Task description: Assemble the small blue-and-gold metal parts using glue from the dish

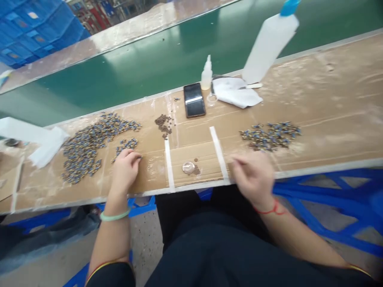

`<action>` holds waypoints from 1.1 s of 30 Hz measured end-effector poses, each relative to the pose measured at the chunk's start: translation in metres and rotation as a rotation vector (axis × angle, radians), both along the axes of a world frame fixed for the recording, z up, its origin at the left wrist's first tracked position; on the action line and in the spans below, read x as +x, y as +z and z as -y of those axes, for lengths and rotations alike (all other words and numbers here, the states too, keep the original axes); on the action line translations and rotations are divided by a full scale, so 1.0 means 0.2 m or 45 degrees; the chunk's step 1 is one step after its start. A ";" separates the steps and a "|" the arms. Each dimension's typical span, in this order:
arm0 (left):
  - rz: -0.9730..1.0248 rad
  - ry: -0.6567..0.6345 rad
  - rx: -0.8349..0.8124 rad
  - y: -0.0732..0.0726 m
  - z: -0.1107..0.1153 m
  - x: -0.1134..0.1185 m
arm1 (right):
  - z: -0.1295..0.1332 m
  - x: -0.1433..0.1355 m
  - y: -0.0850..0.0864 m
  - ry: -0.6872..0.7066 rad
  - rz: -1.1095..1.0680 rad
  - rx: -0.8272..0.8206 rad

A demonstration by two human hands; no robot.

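My left hand (125,169) is closed in a pinch, with a small blue-and-brass metal part (140,157) at its fingertips. Just beyond it lies a small cluster of like parts (127,145), beside a much larger pile of them (86,145). My right hand (255,175), slightly blurred, has its fingers curled together near the table's front edge; whatever is in them is hidden. Past it sits another pile of the blue-and-brass parts (271,135). Between my hands, a small round clear dish (188,167) rests beside a few brown discs (196,170).
A heap of small brown discs (163,124) lies mid-table. Behind are a phone (194,100), a small dropper bottle (206,75), a clear ring (212,99), white cloth (236,92) and a tall white bottle (269,48). A green belt (143,59) runs along the back; blue crates (36,30) stand beyond.
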State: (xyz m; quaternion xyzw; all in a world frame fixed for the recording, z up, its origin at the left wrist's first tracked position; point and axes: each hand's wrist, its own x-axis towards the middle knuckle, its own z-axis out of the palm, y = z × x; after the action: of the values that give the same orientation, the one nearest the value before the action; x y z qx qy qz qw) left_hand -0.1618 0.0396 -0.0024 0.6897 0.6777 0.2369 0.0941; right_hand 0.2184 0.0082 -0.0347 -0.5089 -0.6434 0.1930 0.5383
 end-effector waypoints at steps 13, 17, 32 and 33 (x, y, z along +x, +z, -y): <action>0.145 -0.495 0.375 -0.03 0.30 0.33 | 0.13 -0.32 0.11 0.526 -0.107 0.331; 0.231 -0.782 0.427 0.02 0.34 0.54 | 0.14 -0.38 0.07 0.561 -0.164 0.307; 1.551 -0.335 -0.430 0.02 0.33 0.79 | 0.15 -0.23 0.11 0.554 -0.383 0.201; 1.538 -0.342 -0.443 0.04 0.32 0.80 | 0.15 -0.23 0.12 0.571 -0.367 0.209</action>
State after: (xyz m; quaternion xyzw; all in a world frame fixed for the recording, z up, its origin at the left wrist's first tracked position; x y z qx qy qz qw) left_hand -0.0024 -0.0253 0.0057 0.4882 0.4416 0.4563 0.5987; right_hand 0.1720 -0.0211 -0.0101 -0.2760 -0.6702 0.3249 0.6075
